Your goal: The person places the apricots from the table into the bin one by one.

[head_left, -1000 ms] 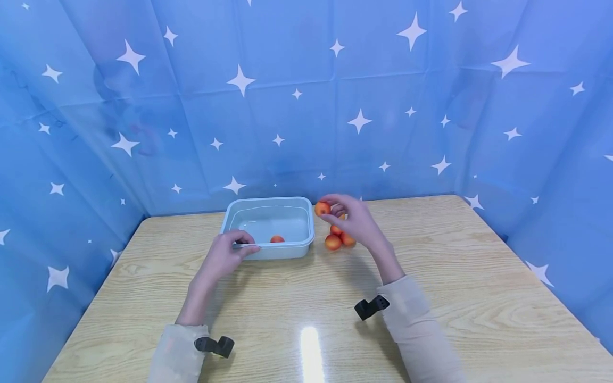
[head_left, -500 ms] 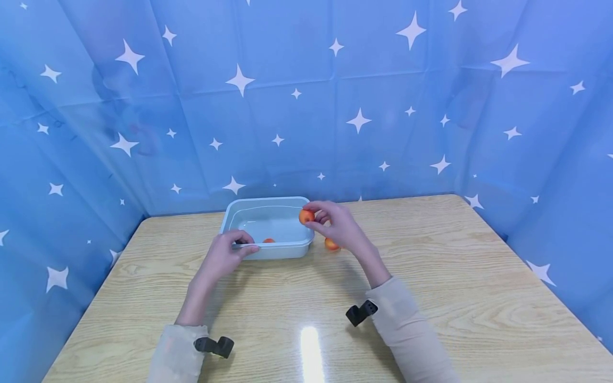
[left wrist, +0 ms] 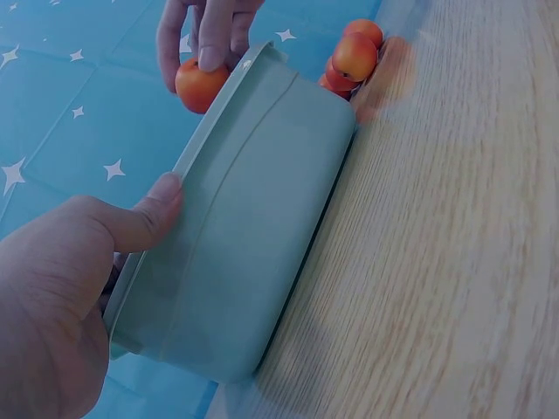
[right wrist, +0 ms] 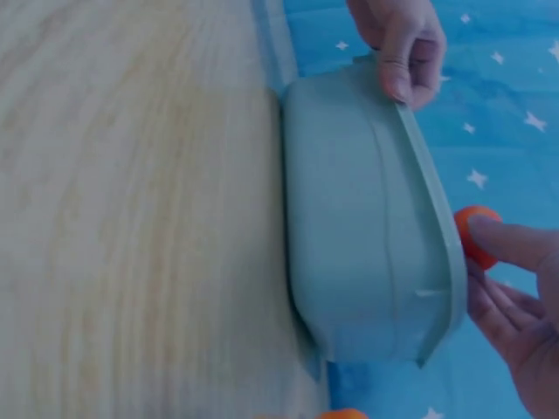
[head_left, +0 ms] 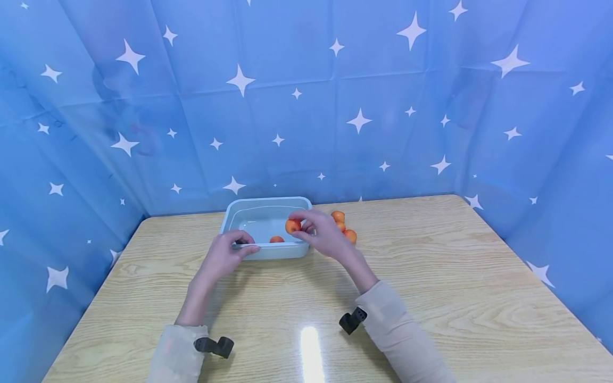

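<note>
Orange-red and round, a small fruit (head_left: 293, 226) is pinched between the thumb and fingers of a person's right hand (head_left: 322, 234), just below the centre of the head view, over the right end of an open tub. The left hand (head_left: 229, 251), lower and to the left, grips the near left part of the tub's rim, thumb on the outside. The pale blue-green tub (head_left: 282, 252) stands upright below the frame's centre; a second fruit (head_left: 276, 239) shows inside, near its front wall. Just right of the tub, partly behind the right hand, a cluster of similar fruits (head_left: 350, 236) sits close together. Light sleeves (head_left: 407, 340) reach in from the bottom edge. Pale wood-grain table (head_left: 455, 282) fills the lower frame; blue curtain (head_left: 297, 143) with white stars fills the upper half.
</note>
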The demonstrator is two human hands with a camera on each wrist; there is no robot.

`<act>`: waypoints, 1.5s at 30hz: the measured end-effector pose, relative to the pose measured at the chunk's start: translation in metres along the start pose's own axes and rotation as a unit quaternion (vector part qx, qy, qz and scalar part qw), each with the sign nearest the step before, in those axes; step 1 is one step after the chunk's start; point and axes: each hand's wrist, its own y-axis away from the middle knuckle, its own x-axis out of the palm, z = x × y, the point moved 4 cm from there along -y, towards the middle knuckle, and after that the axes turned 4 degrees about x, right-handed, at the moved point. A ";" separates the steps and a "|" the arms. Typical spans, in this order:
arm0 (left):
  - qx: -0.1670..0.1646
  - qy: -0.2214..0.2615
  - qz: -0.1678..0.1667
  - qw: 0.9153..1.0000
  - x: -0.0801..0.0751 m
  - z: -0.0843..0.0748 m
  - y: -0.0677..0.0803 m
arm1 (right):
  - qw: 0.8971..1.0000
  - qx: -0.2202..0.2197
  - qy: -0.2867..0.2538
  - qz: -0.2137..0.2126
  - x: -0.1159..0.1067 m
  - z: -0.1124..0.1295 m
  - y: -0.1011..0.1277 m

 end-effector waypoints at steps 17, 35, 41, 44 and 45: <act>0.002 0.001 0.001 1.000 0.000 -0.001 -0.001 | 0.999 0.016 -0.035 0.024 0.017 -0.001 0.001; 0.006 0.003 0.001 1.000 -0.001 -0.003 -0.002 | 0.999 0.007 -0.028 0.021 0.005 0.007 0.003; 0.003 0.000 0.002 1.000 -0.001 -0.003 -0.002 | 0.999 -0.029 -0.027 -0.007 -0.004 0.009 0.005; 0.002 0.002 0.001 1.000 -0.002 -0.003 -0.002 | 0.999 -0.037 -0.031 -0.017 -0.009 0.009 0.007; 0.002 0.002 0.001 1.000 -0.002 -0.003 -0.002 | 0.999 -0.035 -0.033 -0.019 -0.011 0.008 0.007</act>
